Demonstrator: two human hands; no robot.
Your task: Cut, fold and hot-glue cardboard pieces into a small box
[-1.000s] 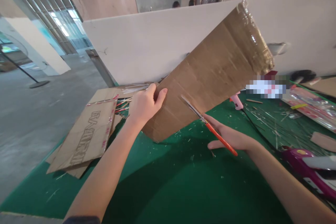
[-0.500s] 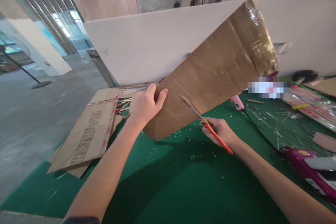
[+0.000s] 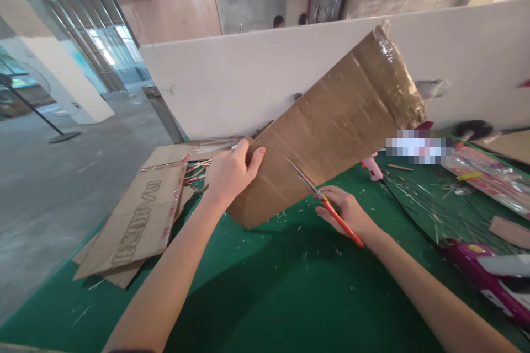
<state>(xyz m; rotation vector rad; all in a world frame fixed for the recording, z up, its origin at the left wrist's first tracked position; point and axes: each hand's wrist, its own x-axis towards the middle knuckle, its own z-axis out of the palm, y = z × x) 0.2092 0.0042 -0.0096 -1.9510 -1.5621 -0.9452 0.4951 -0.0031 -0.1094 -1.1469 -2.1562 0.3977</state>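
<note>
A long brown cardboard piece (image 3: 327,121), with shiny clear tape along its upper right end, is held tilted above the green table. My left hand (image 3: 236,174) grips its lower left part, the thumb on the near face and the other fingers out of sight behind. Orange-handled scissors (image 3: 337,218) are in my right hand (image 3: 345,209). One blade lies across the front of the cardboard, with its tip near the middle of the lower half; the other blade is hidden. My right fingers are closed around the handles at the cardboard's lower edge.
Flattened cardboard (image 3: 136,220) with printed characters lies at the left of the green table (image 3: 281,309). At right are a pink glue gun (image 3: 374,168), a purple tool (image 3: 484,273), thin sticks and plastic packets (image 3: 492,176). A white partition (image 3: 232,83) stands behind; heads show beyond it.
My right hand has closed from spread fingers around the scissor handles, and the handles have swung slightly left. My left hand keeps its hold on the cardboard. The view has tipped up slightly.
</note>
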